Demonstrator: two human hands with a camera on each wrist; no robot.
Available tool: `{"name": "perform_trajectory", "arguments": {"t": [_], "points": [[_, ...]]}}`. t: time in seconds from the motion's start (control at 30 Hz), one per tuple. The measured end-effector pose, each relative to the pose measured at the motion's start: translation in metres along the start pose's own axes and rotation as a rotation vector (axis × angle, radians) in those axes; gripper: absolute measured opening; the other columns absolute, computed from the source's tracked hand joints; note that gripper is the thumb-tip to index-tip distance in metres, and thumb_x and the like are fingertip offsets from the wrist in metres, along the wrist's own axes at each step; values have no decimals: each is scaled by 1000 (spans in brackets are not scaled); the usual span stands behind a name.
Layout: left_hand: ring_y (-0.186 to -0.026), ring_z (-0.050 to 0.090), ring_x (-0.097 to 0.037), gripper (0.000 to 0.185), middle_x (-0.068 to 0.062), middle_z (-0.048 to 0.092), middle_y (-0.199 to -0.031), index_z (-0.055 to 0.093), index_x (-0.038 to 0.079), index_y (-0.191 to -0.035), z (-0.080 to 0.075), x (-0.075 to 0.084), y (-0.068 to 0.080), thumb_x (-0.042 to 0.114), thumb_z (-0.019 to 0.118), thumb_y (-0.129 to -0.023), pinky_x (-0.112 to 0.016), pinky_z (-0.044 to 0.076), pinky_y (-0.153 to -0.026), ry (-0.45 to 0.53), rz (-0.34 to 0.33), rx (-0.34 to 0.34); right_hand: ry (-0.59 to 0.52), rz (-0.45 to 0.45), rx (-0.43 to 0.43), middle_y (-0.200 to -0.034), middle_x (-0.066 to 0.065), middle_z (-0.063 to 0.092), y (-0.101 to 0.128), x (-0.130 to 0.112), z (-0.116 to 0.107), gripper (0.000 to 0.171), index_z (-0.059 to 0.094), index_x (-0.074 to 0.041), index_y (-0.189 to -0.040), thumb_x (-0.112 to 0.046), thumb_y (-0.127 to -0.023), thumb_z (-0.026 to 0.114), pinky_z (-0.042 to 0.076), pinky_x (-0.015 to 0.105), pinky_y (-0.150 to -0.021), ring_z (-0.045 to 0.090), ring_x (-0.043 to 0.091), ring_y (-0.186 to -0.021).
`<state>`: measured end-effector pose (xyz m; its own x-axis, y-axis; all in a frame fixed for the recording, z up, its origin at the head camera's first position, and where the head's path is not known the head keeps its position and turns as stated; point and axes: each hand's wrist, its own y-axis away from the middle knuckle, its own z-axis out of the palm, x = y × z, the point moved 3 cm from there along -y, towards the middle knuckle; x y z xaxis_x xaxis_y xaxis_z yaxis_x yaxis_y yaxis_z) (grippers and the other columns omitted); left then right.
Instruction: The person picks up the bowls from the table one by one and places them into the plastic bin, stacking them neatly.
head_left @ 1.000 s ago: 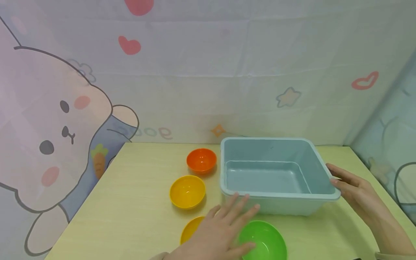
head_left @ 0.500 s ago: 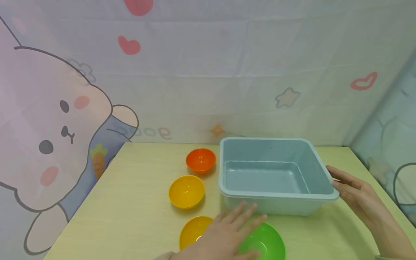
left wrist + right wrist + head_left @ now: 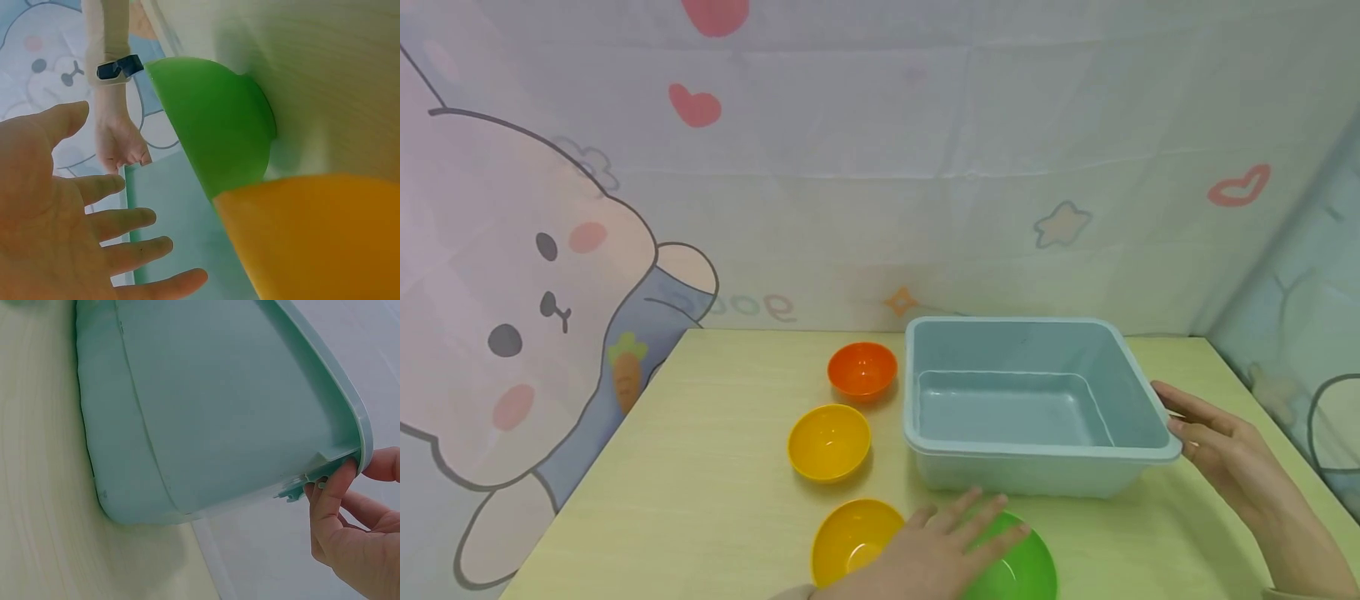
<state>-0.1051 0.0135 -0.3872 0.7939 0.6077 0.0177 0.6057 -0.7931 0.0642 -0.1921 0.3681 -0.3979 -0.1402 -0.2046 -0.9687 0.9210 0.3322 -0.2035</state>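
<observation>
My left hand (image 3: 936, 554) hovers with fingers spread over the left side of a green bowl (image 3: 1028, 571), holding nothing. The left wrist view shows its palm (image 3: 50, 219) apart from the bowl's side. Just left of it sits a yellow bowl (image 3: 850, 542), partly hidden by the hand. On the right, my right hand (image 3: 1236, 458) pinches the rim of a pale blue-green plastic basin (image 3: 1030, 475) at its near right side. In the right wrist view, thumb and fingers (image 3: 340, 487) grip either side of that rim. Inside, the basin is bare.
Farther back stand another yellow bowl (image 3: 829, 446) and an orange-red bowl (image 3: 862, 372), left of the basin. All rest on a pale wood-grain table (image 3: 715, 467). A cartoon-printed cloth (image 3: 850, 167) hangs behind the table's back edge.
My left hand has drawn back from the basin's front edge and shifted right over the green bowl, uncovering more of the near yellow bowl. The right hand keeps its hold on the rim.
</observation>
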Motion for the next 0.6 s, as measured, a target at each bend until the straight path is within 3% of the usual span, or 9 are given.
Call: {"name": "perform_trajectory", "arguments": {"t": [0.27, 0.43, 0.6], "points": [[-149, 21, -22, 74, 2, 9, -163, -7, 40, -152, 6, 3, -6, 69, 28, -93, -47, 43, -105, 19, 4, -64, -50, -15, -15, -138, -8, 56, 0, 1, 1, 53, 38, -9, -147, 10, -99, 28, 50, 20, -91, 62, 7, -113], [-150, 17, -20, 73, 6, 5, -163, -6, 43, -152, 10, 5, -11, 70, 28, -93, -44, 42, -106, 8, -6, -125, 4, 10, 27, -135, -8, 58, -1, 1, -1, 51, 37, -7, -148, 8, -100, 31, 52, 21, -87, 65, 9, -107], [-150, 18, -19, 71, 6, 8, -163, -3, 44, -152, 15, 8, -16, 69, 28, -93, -44, 42, -107, -16, 1, -130, 25, 29, 37, -134, -9, 58, 0, 1, -2, 51, 34, -7, -149, 7, -100, 33, 52, 21, -87, 64, 8, -106]]}}
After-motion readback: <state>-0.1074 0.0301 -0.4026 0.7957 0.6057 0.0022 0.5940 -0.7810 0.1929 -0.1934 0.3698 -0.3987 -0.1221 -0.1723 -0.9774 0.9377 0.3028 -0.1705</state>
